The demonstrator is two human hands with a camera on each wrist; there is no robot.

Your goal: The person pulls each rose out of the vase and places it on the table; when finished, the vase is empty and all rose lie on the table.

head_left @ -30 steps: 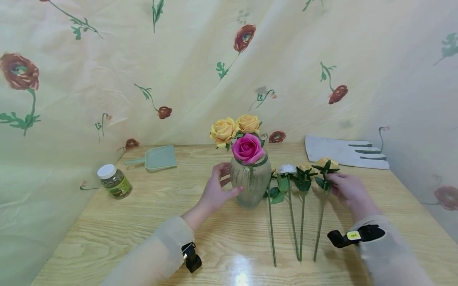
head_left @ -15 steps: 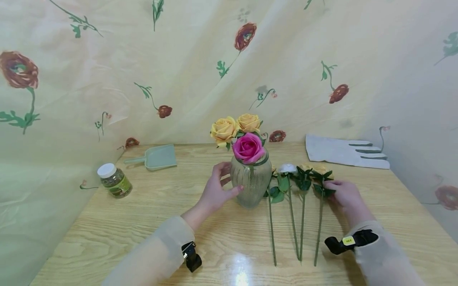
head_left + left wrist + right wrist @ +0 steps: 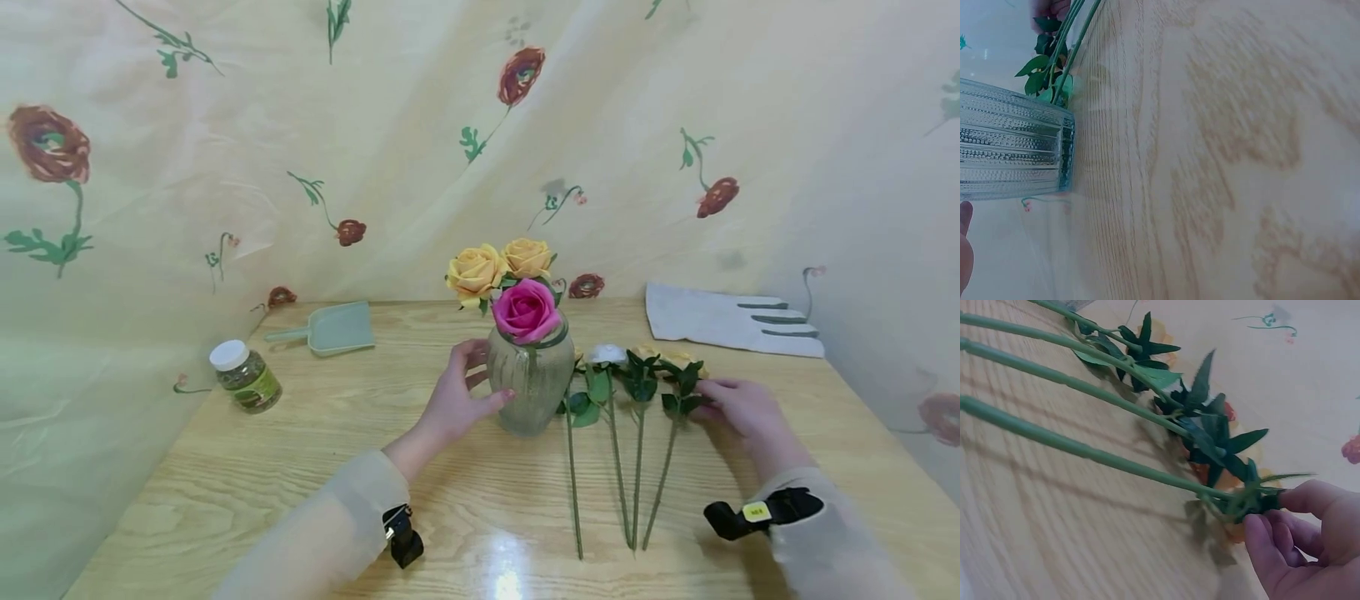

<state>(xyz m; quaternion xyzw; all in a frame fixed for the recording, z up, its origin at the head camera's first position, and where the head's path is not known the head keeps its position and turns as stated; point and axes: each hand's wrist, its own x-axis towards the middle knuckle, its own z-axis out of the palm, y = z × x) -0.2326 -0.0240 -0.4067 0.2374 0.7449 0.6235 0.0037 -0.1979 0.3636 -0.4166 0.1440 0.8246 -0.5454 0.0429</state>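
Observation:
A ribbed glass vase [image 3: 528, 387] stands upright on the table, holding a pink rose [image 3: 527, 312] and two yellow roses [image 3: 476, 273]. My left hand [image 3: 456, 404] holds the vase from its left side, thumb in front. To the vase's right, several long-stemmed roses lie side by side, among them a white rose [image 3: 608, 354]. With thumb and fingertips, my right hand [image 3: 746, 412] pinches the rightmost yellow rose [image 3: 660, 487] by the leaves below its bloom. The right wrist view shows this pinch at the rose's green leaves [image 3: 1254, 499]; the bloom is mostly hidden behind them.
A pale dustpan [image 3: 341, 329] lies at the back left, beside a jar [image 3: 255, 385] with a white lid. Flat at the back right is a white glove-like piece [image 3: 723, 321]. A flower-printed cloth [image 3: 412, 150] hangs behind the table.
The rightmost rose has come down beside the others, and its lower stem end has swung left towards theirs. My right hand has lowered with it. The left hand stays on the vase.

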